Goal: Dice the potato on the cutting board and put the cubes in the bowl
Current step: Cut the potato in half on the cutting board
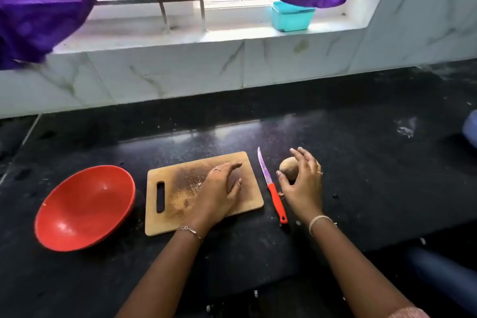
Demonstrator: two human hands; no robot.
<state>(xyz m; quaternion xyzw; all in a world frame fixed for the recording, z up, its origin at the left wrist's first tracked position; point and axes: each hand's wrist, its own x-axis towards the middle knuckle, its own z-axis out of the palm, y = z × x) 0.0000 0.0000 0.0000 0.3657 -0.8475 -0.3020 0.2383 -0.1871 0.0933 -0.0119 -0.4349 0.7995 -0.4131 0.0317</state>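
Pretty much square one here. The potato (pixel 287 166) is whole, skin on, and it isn't even on the cutting board (pixel 175 188) yet. It's sitting on the dark surface (pixel 361 175) just to the right of the knife (pixel 271 186), which lies between the board and the potato with its red handle pointing toward the person.

The right hand (pixel 302 183) has its grip curled over the potato, thumb on the near side and fingers arched over the top, so it looks like a pick-up is the step in hand. The left hand (pixel 219 188) lies flat on the board, fingers straight and holding nothing, probably just steadying it.

The red bowl (pixel 77 214) sits just left of the board with no cubes in it. The board has no cut pieces on it either, only old stains.

So what's left is basically everything: potato onto the board, pick up the knife, slice, dice, then move the cubes over to the bowl. Nothing cut so far, as far as the view shows.
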